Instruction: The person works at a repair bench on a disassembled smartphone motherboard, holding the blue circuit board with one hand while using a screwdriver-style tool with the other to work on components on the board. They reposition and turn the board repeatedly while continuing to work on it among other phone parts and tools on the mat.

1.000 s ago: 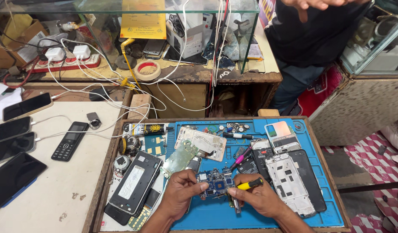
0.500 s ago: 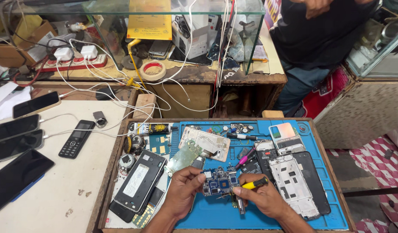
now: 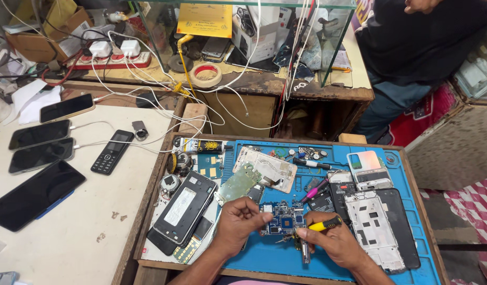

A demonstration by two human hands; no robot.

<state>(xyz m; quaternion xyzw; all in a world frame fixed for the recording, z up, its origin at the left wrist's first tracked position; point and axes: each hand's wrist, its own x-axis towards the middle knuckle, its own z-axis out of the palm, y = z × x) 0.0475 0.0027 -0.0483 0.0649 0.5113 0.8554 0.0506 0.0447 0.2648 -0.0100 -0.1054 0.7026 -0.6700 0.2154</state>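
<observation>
Blue mat [image 3: 359, 264]: work surface and landmark, set in a wooden tray. Left of the mat, a white table [image 3: 69, 248] carries dark phones [image 3: 35, 194] on charging leads. On the mat's right part lies a white phone frame [image 3: 374, 229]; on its left edge, a black phone [image 3: 184, 207]. Left hand [image 3: 237, 227], at the mat's lower middle, pinches the left edge of a blue circuit board [image 3: 281, 217], held just over the mat. Right hand [image 3: 335, 244], beside the board, is closed round a yellow-handled screwdriver [image 3: 322, 225], its tip hidden near the board's right edge.
</observation>
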